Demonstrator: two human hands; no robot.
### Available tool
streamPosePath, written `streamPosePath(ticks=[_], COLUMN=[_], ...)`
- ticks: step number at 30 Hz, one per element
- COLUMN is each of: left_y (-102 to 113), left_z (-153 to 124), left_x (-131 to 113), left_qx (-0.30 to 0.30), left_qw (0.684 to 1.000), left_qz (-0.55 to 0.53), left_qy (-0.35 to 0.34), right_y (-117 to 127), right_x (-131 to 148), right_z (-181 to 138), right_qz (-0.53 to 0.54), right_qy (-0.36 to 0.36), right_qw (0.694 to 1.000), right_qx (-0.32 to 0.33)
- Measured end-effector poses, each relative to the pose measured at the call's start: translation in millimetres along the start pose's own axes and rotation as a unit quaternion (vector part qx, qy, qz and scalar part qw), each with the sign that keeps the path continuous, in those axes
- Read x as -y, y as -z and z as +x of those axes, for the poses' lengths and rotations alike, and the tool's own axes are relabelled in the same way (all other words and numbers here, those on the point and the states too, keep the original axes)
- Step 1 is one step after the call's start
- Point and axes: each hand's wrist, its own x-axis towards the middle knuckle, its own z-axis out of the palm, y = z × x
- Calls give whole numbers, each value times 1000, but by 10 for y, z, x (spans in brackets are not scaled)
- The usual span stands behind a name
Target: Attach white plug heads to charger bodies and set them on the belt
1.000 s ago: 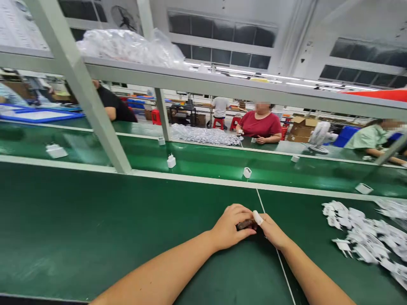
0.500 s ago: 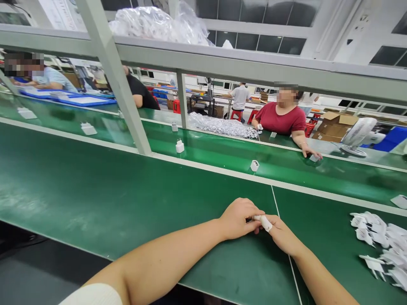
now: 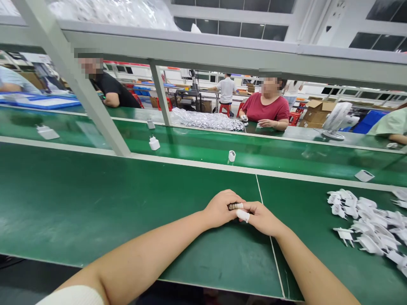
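Note:
Over the green worktop, my left hand and my right hand meet, fingertips touching. My left hand is curled closed, its fingers mostly out of sight behind the hand. White covers wrap the thumb and a fingertip of my right hand, which is pinched closed against the left. A small brownish patch shows in the gap between the hands; what they hold, if anything, is hidden. To the right of my right hand lies a loose pile of white plastic plug pieces with pins.
Beyond a pale ledge runs a green belt carrying white charger plugs spaced apart. A slanted metal post and an overhead shelf stand in front. Across the belt sit several co-workers, a white fan and bagged parts.
The view has shifted, so the scene sits further left. My hands stay together, the right one turned slightly. The co-worker in red has drawn an arm back from the belt.

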Motion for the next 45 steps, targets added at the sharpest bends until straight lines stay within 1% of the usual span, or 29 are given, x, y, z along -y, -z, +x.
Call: streamPosePath(ticks=[2, 7, 10, 15, 18, 19, 20, 21, 23, 24, 26, 27, 29, 30, 32, 35, 37, 40, 42, 45], left_y=[12, 44, 62, 106, 125, 129, 133, 139, 167, 195, 281, 337, 460, 519, 615, 692, 711, 708, 685, 609], left_z=[-1, -6, -8, -13, -4, 11, 36, 76, 202, 291, 507, 626, 856, 957, 1113, 1235, 1260, 1223, 1153, 1009], left_x=[-10, -31, -53, -105, -76, -44, 0, 56, 192, 266, 409, 473, 584, 631, 714, 820, 873, 900, 878, 817], left_qx=[1, 18, 32, 48, 59, 55, 39, 9, -82, -132, -217, -249, -291, -300, -290, -233, -204, -199, -208, -220], left_qw=[1000, 997, 995, 992, 989, 988, 987, 985, 976, 966, 938, 921, 889, 875, 860, 860, 859, 854, 861, 881], left_qz=[-5, -22, -33, -52, -72, -78, -79, -72, -31, 1, 71, 103, 153, 171, 197, 214, 220, 225, 218, 190], left_qy=[16, 67, 87, 101, 115, 125, 138, 156, 200, 222, 262, 281, 319, 339, 370, 399, 415, 425, 410, 373], right_y=[5, 18, 18, 10, 10, 12, 16, 21, 38, 49, 70, 78, 81, 75, 50, 0, -18, -11, -3, -12], right_x=[-10, -23, -35, -78, -121, -140, -159, -179, -213, -226, -243, -250, -276, -297, -362, -483, -546, -580, -572, -543], right_z=[1, 6, 11, 13, 22, 31, 44, 59, 94, 111, 137, 146, 157, 161, 173, 209, 239, 269, 278, 295], right_qz=[2, 61, 67, 52, 51, 62, 78, 95, 129, 142, 167, 178, 191, 191, 177, 159, 173, 209, 230, 250], right_qy=[-8, -18, -17, -11, -22, -25, -28, -32, -47, -53, -57, -55, -50, -48, -44, -28, -18, -9, -7, -10], right_qw=[1000, 998, 997, 999, 998, 998, 996, 995, 989, 986, 980, 978, 974, 973, 977, 981, 980, 976, 971, 967], right_qx=[9, 23, 17, 2, -6, -10, -16, -25, -53, -68, -89, -99, -113, -117, -115, -106, -97, -67, -57, -52])
